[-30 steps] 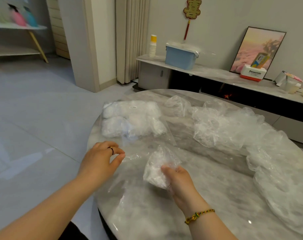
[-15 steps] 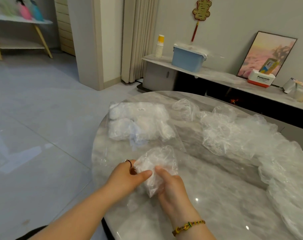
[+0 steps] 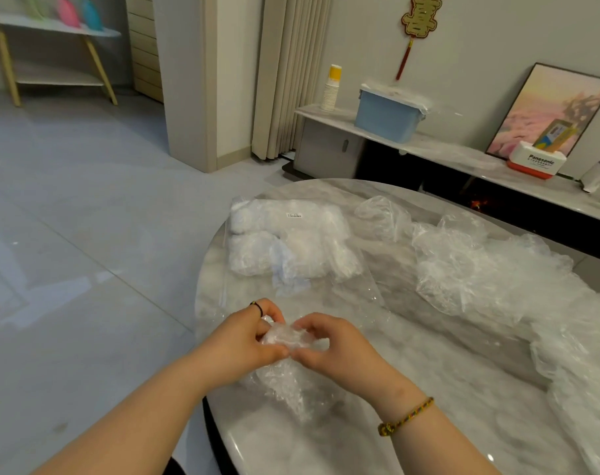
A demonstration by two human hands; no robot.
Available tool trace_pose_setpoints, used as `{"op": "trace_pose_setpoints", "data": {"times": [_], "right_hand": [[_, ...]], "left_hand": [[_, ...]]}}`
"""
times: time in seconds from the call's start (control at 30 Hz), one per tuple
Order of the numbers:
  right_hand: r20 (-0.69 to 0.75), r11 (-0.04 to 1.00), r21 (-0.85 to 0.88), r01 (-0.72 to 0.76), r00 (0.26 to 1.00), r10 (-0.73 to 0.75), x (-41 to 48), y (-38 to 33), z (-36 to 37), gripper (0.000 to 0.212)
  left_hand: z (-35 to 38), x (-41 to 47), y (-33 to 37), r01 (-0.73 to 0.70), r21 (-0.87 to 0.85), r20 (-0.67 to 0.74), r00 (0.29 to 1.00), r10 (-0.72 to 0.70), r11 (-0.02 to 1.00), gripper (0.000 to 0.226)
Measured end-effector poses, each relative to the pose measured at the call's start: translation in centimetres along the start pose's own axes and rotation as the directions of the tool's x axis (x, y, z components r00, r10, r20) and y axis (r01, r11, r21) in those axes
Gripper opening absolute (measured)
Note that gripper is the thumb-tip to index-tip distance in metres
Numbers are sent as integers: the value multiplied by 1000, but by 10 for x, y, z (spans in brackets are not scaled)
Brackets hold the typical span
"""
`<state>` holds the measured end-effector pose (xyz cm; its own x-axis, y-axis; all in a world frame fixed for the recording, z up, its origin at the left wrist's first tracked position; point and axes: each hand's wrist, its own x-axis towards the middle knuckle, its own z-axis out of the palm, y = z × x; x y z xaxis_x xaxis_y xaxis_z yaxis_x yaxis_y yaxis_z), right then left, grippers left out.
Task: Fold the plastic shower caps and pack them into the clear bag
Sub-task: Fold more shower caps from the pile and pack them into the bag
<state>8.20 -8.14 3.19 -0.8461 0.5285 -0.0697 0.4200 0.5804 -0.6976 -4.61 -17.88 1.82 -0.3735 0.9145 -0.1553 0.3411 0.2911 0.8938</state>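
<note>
A crumpled clear plastic shower cap (image 3: 284, 366) is bunched between both hands above the near edge of the round marble table (image 3: 463, 406). My left hand (image 3: 247, 341) pinches its upper left part, and my right hand (image 3: 336, 347) pinches it from the right, thumbs almost meeting. The cap's loose end hangs below the hands. Beyond them lies the clear bag (image 3: 291, 241), holding several folded white caps, its open mouth toward me. A long heap of loose shower caps (image 3: 497, 269) runs along the table's right side.
The table's left edge drops to a grey tiled floor (image 3: 86, 234). Behind it stands a low cabinet (image 3: 428, 145) with a blue storage box (image 3: 389, 113), stacked paper cups (image 3: 331, 90), a white and red carton (image 3: 536, 162) and a framed picture (image 3: 548, 111).
My left hand came from the bag's mouth to the cap held by my right hand. Both hands now squeeze the cap into a smaller bundle, lower and nearer to me.
</note>
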Motion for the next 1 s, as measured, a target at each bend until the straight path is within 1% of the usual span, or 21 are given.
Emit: {"op": "trace_pose_setpoints", "data": {"times": [0.03, 0.1, 0.17, 0.2, 0.23, 0.27, 0.3, 0.33, 0.4, 0.47, 0.53, 0.57, 0.6, 0.63, 0.67, 0.8, 0.83, 0.9, 0.93, 1.0], "right_hand": [[14, 998, 55, -17, 1000, 16, 3, -1, 0, 9], [21, 993, 112, -38, 999, 36, 10, 1, -3, 20], [10, 977, 198, -78, 997, 78, 13, 0, -8, 29], [-3, 963, 251, -100, 995, 104, 15, 2, -10, 31], [-17, 942, 313, -125, 990, 137, 17, 3, -12, 32], [-26, 911, 385, -150, 985, 173, 19, 4, -14, 31], [-25, 869, 464, -175, 977, 211, 21, 5, -15, 29], [-14, 815, 544, -200, 969, 247, 23, 7, -16, 24], [17, 677, 700, -226, 954, 300, 26, 7, -19, 16], [49, 544, 809, -223, 948, 315, 29, 10, -22, 24], [85, 420, 883, -209, 952, 294, 31, 13, -22, 31], [100, 378, 903, -204, 956, 275, 32, 13, -22, 30], [113, 360, 910, -206, 958, 262, 35, 14, -20, 29], [118, 369, 905, -212, 958, 261, 36, 13, -19, 27], [114, 405, 887, -222, 955, 273, 39, 13, -17, 26], [78, 585, 767, -262, 944, 322, 43, 10, -8, 15], [66, 634, 723, -275, 941, 332, 44, 9, -6, 12], [26, 730, 618, -293, 935, 353, 45, 8, -3, 18], [0, 764, 573, -297, 932, 362, 47, 6, -3, 21], [-34, 794, 519, -317, 920, 390, 51, 5, -3, 23]], "left_hand": [[-2, 0, 0, 13, -21, -17, 1000, -13, 1000, 29], [-8, 0, -1, 36, -64, -84, 996, -42, 997, 26], [-15, 2, -2, 8, -56, -241, 970, -22, 998, 13], [-18, 4, -3, -4, 34, -330, 944, 15, 999, 10], [-20, 6, -3, 10, 185, -384, 921, 63, 983, 10], [-20, 9, -4, 38, 349, -388, 915, 107, 936, 14], [-18, 11, -5, 63, 480, -358, 925, 130, 875, 19], [-15, 15, -6, 83, 565, -316, 941, 122, 821, 24], [-10, 21, -8, 136, 650, -261, 964, 52, 748, 31], [-7, 25, -10, 189, 717, -247, 969, -9, 671, 37], [-7, 28, -13, 233, 763, -246, 967, -61, 603, 50], [-6, 28, -15, 249, 767, -251, 965, -81, 592, 59], [-7, 29, -16, 264, 755, -262, 961, -92, 600, 70], [-6, 29, -17, 271, 737, -272, 958, -94, 620, 78], [-7, 30, -18, 274, 714, -284, 954, -92, 644, 83], [-14, 31, -20, 264, 649, -327, 944, -51, 713, 86], [-15, 31, -19, 245, 634, -331, 943, -29, 733, 85], [-14, 30, -16, 182, 613, -322, 946, 33, 769, 85], [-14, 30, -15, 145, 608, -315, 947, 70, 781, 85], [-11, 29, -14, 79, 588, -304, 944, 129, 805, 87]]}}
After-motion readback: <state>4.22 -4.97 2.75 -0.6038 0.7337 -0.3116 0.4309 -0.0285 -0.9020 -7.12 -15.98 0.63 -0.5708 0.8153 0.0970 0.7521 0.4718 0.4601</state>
